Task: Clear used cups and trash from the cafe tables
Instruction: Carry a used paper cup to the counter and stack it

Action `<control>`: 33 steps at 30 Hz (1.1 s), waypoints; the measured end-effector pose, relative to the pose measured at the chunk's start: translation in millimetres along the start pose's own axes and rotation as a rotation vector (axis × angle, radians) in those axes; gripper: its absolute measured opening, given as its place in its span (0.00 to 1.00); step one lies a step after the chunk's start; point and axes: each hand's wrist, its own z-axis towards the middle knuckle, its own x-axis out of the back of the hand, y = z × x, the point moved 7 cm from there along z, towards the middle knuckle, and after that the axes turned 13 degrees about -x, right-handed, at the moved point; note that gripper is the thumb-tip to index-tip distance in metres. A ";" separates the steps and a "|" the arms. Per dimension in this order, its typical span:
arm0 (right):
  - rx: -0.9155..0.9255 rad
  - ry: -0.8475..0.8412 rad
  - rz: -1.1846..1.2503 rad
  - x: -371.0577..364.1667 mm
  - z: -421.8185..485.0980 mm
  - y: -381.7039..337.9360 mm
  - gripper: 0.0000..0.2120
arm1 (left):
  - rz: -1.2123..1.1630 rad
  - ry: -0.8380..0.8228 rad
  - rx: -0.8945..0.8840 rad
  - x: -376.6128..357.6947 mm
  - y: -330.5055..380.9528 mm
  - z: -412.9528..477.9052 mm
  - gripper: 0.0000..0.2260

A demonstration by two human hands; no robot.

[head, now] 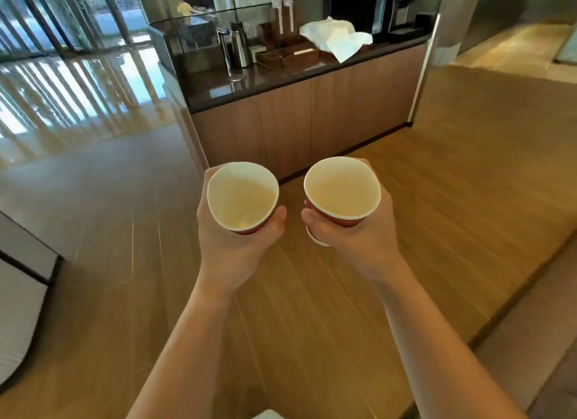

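**A paper cup in each hand, above the wooden floor**

Head view: the left hand [231, 247] is holding the left cup [242, 197], a red paper one with a pale inside. Its grip is clamped around the lower wall, with the thumb lying along the cup's right side. The right hand [354, 239] is holding the right cup [342, 189], of the same kind, and its grip is clamped on it in the same way, thumb on the left side. Both cups are tilting their mouths toward the camera, near each other but apart. A white edge [315, 238] is peeking out under the right thumb; what it is cannot be told. Both hands are hanging over the floor [312, 309]. Well beyond them a dark-topped table [281, 73] is standing, carrying two metal flasks [239, 45], wooden boxes [299, 54], crumpled white paper [337, 37], cup stacks [282, 3] and a coffee machine [368, 9]
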 end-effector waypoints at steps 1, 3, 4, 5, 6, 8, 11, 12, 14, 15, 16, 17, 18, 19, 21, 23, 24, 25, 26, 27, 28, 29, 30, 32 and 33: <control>0.004 0.016 -0.008 6.6 14.1 8.1 0.28 | -0.013 -0.010 0.000 -12.2 -14.6 9.9 0.31; -0.003 0.055 -0.018 20.5 42.7 24.1 0.28 | -0.064 -0.029 0.001 -38.3 -45.0 29.4 0.30; -0.004 0.077 -0.029 28.0 57.7 32.1 0.28 | -0.099 -0.041 -0.004 -52.6 -60.8 39.3 0.30; 0.002 0.095 -0.047 36.4 74.1 40.5 0.28 | -0.128 -0.053 -0.011 -67.8 -76.6 50.2 0.29; 0.008 0.109 -0.071 44.8 90.7 49.0 0.28 | -0.148 -0.065 -0.017 -83.3 -92.1 61.5 0.29; 0.011 0.157 -0.120 64.4 123.0 64.7 0.27 | -0.194 -0.093 -0.036 -116.2 -121.4 84.5 0.28; 0.014 0.272 -0.181 99.4 173.0 78.2 0.27 | -0.300 -0.169 -0.029 -174.5 -163.6 126.9 0.28; 0.013 0.307 -0.204 110.6 188.3 78.9 0.27 | -0.345 -0.205 -0.025 -196.9 -173.6 141.0 0.27; 0.026 0.387 -0.240 136.8 213.9 79.9 0.26 | -0.440 -0.275 -0.058 -244.0 -187.6 166.7 0.26; 0.034 0.435 -0.256 152.1 222.8 80.3 0.26 | -0.493 -0.313 -0.069 -268.9 -193.4 176.8 0.26; 0.036 0.486 -0.275 168.5 228.5 80.8 0.26 | -0.538 -0.348 -0.068 -294.3 -198.8 184.2 0.26; 0.035 0.535 -0.301 185.8 231.3 81.2 0.26 | -0.574 -0.384 -0.062 -320.1 -202.7 188.9 0.26; 0.030 0.582 -0.335 202.9 231.0 81.6 0.26 | -0.613 -0.428 -0.052 -346.0 -204.0 189.8 0.26; 0.019 0.632 -0.369 220.3 228.0 82.4 0.26 | -0.662 -0.480 -0.040 -371.1 -203.3 186.7 0.26; 0.000 0.750 -0.411 257.0 217.7 83.1 0.26 | -0.747 -0.574 -0.038 -417.2 -195.9 176.2 0.27; 0.008 0.850 -0.449 293.0 207.3 80.2 0.26 | -0.819 -0.650 -0.055 -462.1 -185.2 165.5 0.27; 0.011 0.893 -0.465 309.7 202.1 78.2 0.26 | -0.861 -0.684 -0.060 -484.8 -178.4 160.1 0.27; 0.012 0.932 -0.473 325.7 196.1 76.1 0.26 | -0.896 -0.709 -0.073 -507.1 -169.9 154.6 0.27; 0.013 0.969 -0.477 342.2 188.9 73.6 0.26 | -0.923 -0.725 -0.092 -528.5 -160.2 149.4 0.27; 0.012 1.005 -0.481 359.6 180.6 70.6 0.26 | -0.945 -0.742 -0.109 -549.2 -148.7 143.9 0.27; 0.008 1.040 -0.491 378.0 171.4 66.3 0.27 | -0.972 -0.766 -0.126 -569.4 -135.1 137.9 0.27; 0.000 1.077 -0.504 396.2 160.7 61.1 0.27 | -1.002 -0.798 -0.142 -589.2 -120.6 130.4 0.27; -0.004 1.120 -0.517 413.6 148.0 55.3 0.27 | -1.028 -0.832 -0.158 -607.5 -106.3 121.7 0.27; 0.014 1.217 -0.533 446.9 119.6 40.9 0.27 | -1.094 -0.879 -0.181 -642.8 -78.7 104.3 0.27; 0.031 1.254 -0.540 459.6 108.6 34.2 0.26 | -1.131 -0.894 -0.187 -658.0 -67.5 96.6 0.27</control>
